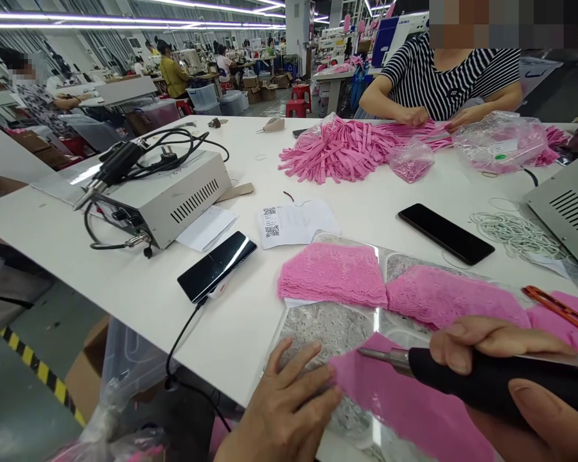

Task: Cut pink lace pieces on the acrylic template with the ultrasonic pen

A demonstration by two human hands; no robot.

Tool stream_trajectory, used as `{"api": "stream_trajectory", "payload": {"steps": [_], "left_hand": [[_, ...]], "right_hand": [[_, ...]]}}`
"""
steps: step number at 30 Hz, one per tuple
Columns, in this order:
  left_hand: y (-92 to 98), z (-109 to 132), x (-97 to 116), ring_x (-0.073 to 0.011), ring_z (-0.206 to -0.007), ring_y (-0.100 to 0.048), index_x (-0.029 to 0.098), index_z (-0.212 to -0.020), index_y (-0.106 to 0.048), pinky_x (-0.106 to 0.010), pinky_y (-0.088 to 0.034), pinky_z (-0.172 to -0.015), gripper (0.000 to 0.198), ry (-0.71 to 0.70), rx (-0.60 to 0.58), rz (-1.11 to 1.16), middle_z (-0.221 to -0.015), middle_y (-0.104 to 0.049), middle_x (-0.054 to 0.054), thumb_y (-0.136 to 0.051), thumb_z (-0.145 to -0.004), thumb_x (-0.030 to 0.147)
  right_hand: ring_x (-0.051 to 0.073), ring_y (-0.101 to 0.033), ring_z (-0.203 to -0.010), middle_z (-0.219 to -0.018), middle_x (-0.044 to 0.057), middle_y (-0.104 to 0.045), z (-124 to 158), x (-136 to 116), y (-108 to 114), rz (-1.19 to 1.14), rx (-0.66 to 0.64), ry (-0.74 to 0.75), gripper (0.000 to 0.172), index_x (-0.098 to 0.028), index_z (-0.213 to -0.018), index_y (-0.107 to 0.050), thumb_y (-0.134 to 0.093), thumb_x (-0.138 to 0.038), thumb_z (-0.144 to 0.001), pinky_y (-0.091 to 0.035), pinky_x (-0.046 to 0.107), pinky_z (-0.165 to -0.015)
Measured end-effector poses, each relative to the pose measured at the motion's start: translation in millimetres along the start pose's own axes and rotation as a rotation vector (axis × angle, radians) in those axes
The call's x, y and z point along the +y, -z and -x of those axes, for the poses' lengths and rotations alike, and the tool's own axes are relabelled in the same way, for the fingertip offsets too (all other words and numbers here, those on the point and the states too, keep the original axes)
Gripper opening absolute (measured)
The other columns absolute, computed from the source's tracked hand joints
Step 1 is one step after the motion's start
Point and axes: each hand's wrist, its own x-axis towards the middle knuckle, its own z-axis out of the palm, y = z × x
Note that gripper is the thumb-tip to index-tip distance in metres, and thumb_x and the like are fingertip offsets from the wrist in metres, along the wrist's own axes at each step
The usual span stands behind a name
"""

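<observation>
My right hand [515,378] is wrapped round a black-handled pen-shaped tool [457,375] with a narrow metal tip. The tip points left over a flat piece of pink fabric [404,404] and seems to be at or just above its upper edge. My left hand [289,404] lies flat with spread fingers, the fingertips at the fabric's left corner. Under the fabric is a grey marbled board [325,327]. Beyond it sit a stack of pink lace pieces [334,273] and a second lace stack [455,295]. An orange thread snipper [561,308] rests on pink fabric at the right.
A grey metal box [183,199] carries a similar corded tool [118,163]. Two phones, one on the left [216,266] and one on the right [446,232], lie near a paper label [293,223]. Across the table a person in stripes [443,83] handles pink straps [341,151].
</observation>
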Motion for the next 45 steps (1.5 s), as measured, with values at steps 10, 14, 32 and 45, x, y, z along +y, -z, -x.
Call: {"api": "stream_trajectory", "payload": {"steps": [10, 14, 32, 45], "left_hand": [[-0.9, 0.4, -0.8, -0.0247, -0.135, -0.040, 0.015, -0.115, -0.059, -0.049, -0.017, -0.118, 0.030, -0.002, -0.012, 0.004, -0.120, -0.066, -0.009, -0.052, -0.086, 0.009], [-0.9, 0.6, -1.5, -0.0242, -0.135, -0.041, 0.016, -0.115, -0.059, -0.049, -0.017, -0.118, 0.030, -0.008, -0.012, -0.002, -0.119, -0.067, -0.007, -0.052, -0.087, 0.010], [-1.2, 5.8, -1.4, -0.0262, -0.132, -0.045, 0.017, -0.117, -0.057, -0.051, -0.025, -0.115, 0.036, -0.004, -0.019, 0.026, -0.114, -0.069, -0.010, -0.051, -0.083, 0.008], [4.8, 1.0, 1.0, -0.0254, -0.130, -0.047, 0.015, -0.117, -0.058, -0.050, -0.028, -0.114, 0.038, 0.004, -0.043, -0.003, -0.116, -0.068, -0.010, -0.050, -0.080, 0.008]], "right_hand": [[0.018, -0.052, -0.061, -0.083, 0.003, -0.055, 2.7, -0.5, 2.7, -0.007, 0.011, -0.026, 0.010, -0.027, -0.087, -0.065, -0.065, -0.031, -0.078, -0.057, 0.040, -0.060], [0.017, -0.052, -0.060, -0.083, 0.003, -0.055, 1.5, 1.2, 0.2, -0.037, 0.002, -0.025, 0.010, -0.026, -0.087, -0.065, -0.066, -0.031, -0.078, -0.058, 0.039, -0.060], [0.016, -0.052, -0.057, -0.079, 0.002, -0.058, -3.8, 0.1, -5.6, -0.019, -0.052, 0.029, 0.009, -0.026, -0.086, -0.064, -0.066, -0.032, -0.081, -0.058, 0.035, -0.057], [0.020, -0.057, -0.056, -0.069, 0.003, -0.059, 1.2, -7.9, -32.3, -0.003, -0.182, 0.075, 0.009, -0.027, -0.089, -0.063, -0.063, -0.034, -0.083, -0.059, 0.035, -0.053]]}}
